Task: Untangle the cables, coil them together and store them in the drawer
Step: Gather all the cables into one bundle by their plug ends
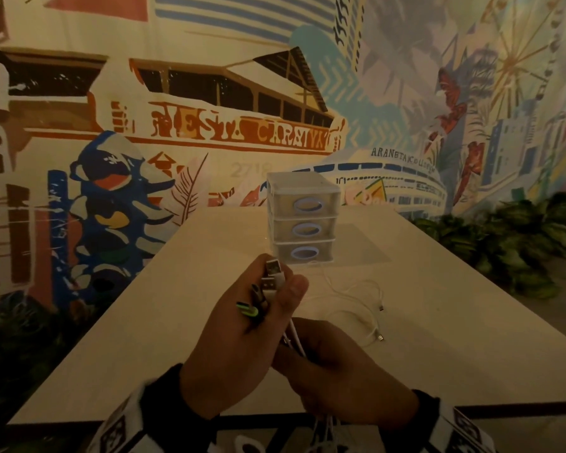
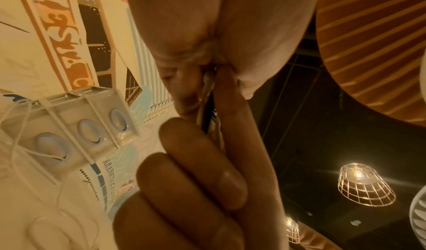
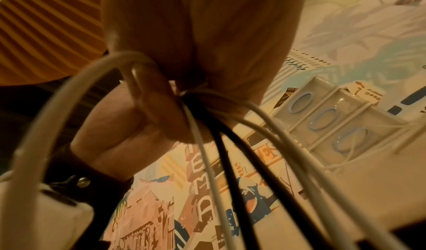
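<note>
A pale table [image 1: 438,322] runs away from the person toward a painted wall, and at its far end stands a small three-drawer unit [image 1: 303,220], all drawers closed. Nearer, the left hand [image 1: 242,341] pinches a bunch of plug ends upright between thumb and fingers, while the right hand [image 1: 343,377], just beside and below it, is curled round the cables [image 3: 221,144], white and black, which trail down off the near edge. Some white strands lie loose on the table to the right. The step looks like gathering the ends even before coiling; next would be winding the slack into loops, drawing in those loose strands.
</note>
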The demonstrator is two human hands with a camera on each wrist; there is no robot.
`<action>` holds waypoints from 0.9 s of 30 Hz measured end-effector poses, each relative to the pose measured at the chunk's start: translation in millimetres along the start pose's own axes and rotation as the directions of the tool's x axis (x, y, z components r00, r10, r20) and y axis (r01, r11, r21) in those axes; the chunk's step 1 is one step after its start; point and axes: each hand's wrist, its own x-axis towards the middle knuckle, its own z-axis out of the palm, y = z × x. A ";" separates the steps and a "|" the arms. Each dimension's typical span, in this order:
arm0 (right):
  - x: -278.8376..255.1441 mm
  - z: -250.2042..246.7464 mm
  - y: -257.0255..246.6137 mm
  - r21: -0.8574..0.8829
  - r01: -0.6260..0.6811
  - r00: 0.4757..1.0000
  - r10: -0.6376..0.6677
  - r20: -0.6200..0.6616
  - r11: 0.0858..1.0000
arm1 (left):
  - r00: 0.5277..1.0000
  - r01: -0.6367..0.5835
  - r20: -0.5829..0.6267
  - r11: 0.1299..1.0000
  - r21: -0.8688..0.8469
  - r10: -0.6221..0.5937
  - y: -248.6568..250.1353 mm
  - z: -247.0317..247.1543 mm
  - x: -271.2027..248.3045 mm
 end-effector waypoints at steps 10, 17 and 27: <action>2.1 -1.1 21.2 -0.446 0.106 0.977 -0.177 -0.119 0.889 | 0.894 0.423 0.159 0.906 0.003 -0.419 -21.1 -0.3 5.9; 3.4 -0.1 25.4 -0.357 0.029 0.995 -0.062 -0.080 0.933 | 0.899 0.382 0.206 0.922 0.067 -0.387 -19.5 -5.0 10.6; -21.4 -11.4 44.7 -0.143 -0.163 0.987 0.159 -0.040 0.976 | 0.957 0.291 0.041 0.940 -0.178 -0.288 -3.4 -29.1 22.4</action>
